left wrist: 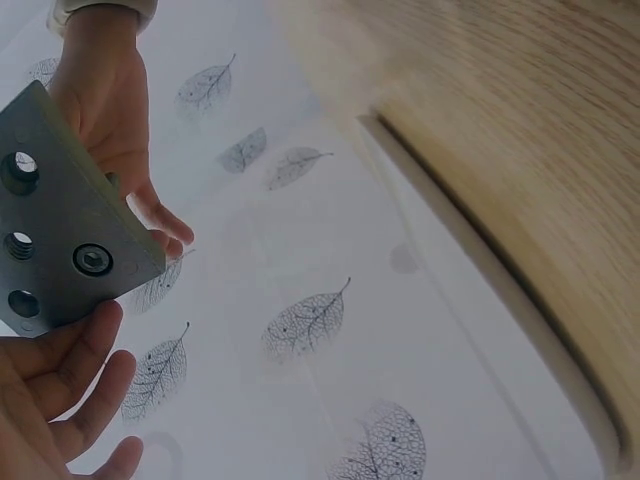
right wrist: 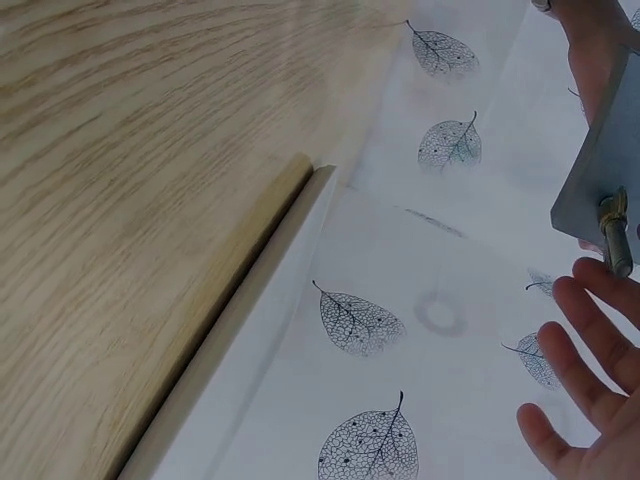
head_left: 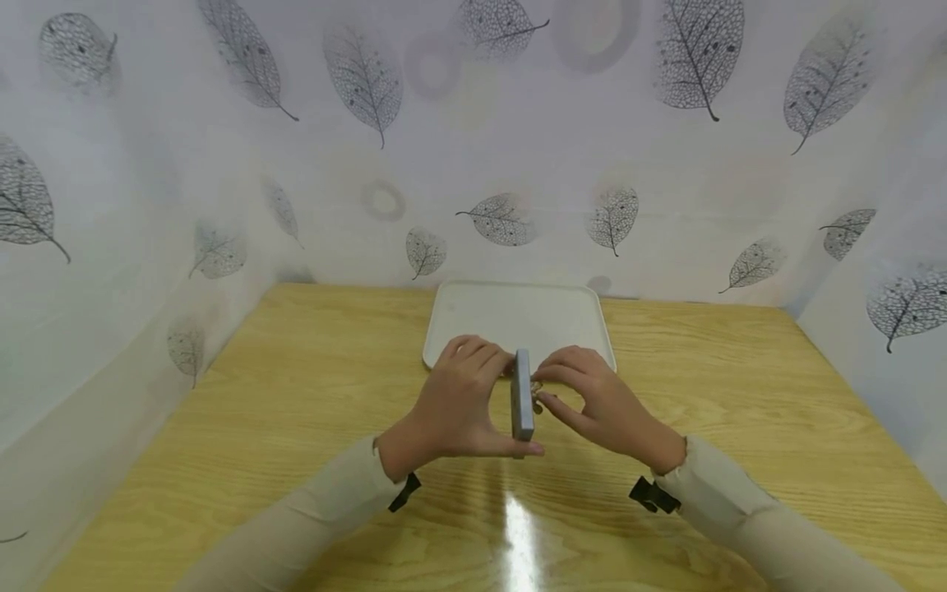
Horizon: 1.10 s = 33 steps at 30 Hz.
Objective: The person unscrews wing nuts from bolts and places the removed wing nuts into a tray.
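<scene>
Grey metal rectangular plate (head_left: 522,395) with round holes through it stands on edge in the left hand (head_left: 455,403), which grips it with the thumb at the near end and the fingers at the far end. The right hand (head_left: 610,403) has its thumb and fingertips drawn narrow beside a small brass-coloured nut (right wrist: 612,208) on a silver metal bolt (right wrist: 619,248); whether it pinches the nut I cannot tell. The bolt's round socket head (left wrist: 93,260) sits in the plate's opposite face.

The plate looks thick, rigid and probably heavy for its size, hardly fragile, though its smooth faces could slip. Opposite edges should give the surest hold, leaving both faces free; the nut is small and suits fingertips.

All this is held up above the yellow wood-grain surface (head_left: 296,395), in front of a white rectangular tray (head_left: 518,312).
</scene>
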Each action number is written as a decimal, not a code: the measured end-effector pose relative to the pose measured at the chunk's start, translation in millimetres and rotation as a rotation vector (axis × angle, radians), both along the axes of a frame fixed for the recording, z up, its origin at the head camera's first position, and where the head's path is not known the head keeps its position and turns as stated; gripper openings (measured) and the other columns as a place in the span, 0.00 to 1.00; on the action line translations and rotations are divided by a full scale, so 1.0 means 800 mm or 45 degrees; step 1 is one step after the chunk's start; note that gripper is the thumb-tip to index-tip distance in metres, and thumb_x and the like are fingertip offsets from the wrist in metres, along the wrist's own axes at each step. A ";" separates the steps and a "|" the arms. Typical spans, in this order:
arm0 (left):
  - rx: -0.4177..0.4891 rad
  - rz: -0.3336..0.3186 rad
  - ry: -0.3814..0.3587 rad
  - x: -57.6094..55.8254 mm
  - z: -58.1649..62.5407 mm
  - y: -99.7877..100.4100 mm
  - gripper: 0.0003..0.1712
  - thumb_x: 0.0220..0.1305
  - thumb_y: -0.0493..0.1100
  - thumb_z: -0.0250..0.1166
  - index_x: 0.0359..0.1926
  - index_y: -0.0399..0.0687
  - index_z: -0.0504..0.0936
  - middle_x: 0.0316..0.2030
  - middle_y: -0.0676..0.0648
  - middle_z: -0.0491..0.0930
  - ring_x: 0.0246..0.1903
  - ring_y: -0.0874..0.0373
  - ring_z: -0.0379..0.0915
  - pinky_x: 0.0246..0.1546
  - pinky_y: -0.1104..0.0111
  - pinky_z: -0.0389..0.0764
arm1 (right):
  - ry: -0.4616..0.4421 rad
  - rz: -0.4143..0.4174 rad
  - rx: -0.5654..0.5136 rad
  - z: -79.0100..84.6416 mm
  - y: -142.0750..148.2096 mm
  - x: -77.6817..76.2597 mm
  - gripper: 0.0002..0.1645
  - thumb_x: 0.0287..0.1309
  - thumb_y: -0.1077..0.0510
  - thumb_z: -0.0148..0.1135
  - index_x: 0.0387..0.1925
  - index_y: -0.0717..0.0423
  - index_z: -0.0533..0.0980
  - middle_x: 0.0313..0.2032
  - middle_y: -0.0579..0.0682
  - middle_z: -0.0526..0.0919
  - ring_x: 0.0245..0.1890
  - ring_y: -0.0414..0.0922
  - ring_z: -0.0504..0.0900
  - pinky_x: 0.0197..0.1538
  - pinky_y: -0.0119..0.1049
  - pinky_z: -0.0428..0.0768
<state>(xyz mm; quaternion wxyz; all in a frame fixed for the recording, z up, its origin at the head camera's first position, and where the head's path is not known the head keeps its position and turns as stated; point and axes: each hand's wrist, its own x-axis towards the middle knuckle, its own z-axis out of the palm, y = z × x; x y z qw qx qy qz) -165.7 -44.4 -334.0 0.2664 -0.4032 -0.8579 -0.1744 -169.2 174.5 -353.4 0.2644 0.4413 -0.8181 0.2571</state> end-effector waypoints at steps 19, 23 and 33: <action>0.012 -0.003 -0.009 0.001 -0.002 -0.001 0.46 0.25 0.77 0.70 0.40 0.50 0.78 0.33 0.54 0.80 0.39 0.60 0.73 0.54 0.59 0.70 | 0.240 0.135 -0.009 0.007 -0.005 0.008 0.19 0.65 0.48 0.51 0.31 0.55 0.81 0.37 0.50 0.80 0.43 0.48 0.76 0.51 0.44 0.70; 0.010 -0.005 -0.016 0.002 -0.001 -0.001 0.46 0.25 0.77 0.70 0.41 0.50 0.78 0.33 0.54 0.80 0.40 0.60 0.72 0.54 0.59 0.70 | 0.124 0.048 0.010 0.008 -0.003 0.003 0.21 0.65 0.43 0.50 0.38 0.54 0.79 0.40 0.49 0.80 0.46 0.48 0.75 0.51 0.45 0.70; -0.013 0.006 -0.013 0.002 -0.002 0.000 0.46 0.25 0.78 0.69 0.41 0.50 0.79 0.34 0.56 0.79 0.40 0.61 0.72 0.55 0.59 0.69 | 0.009 -0.024 0.070 0.002 -0.002 0.002 0.23 0.65 0.40 0.48 0.37 0.53 0.80 0.37 0.46 0.82 0.45 0.46 0.77 0.53 0.46 0.71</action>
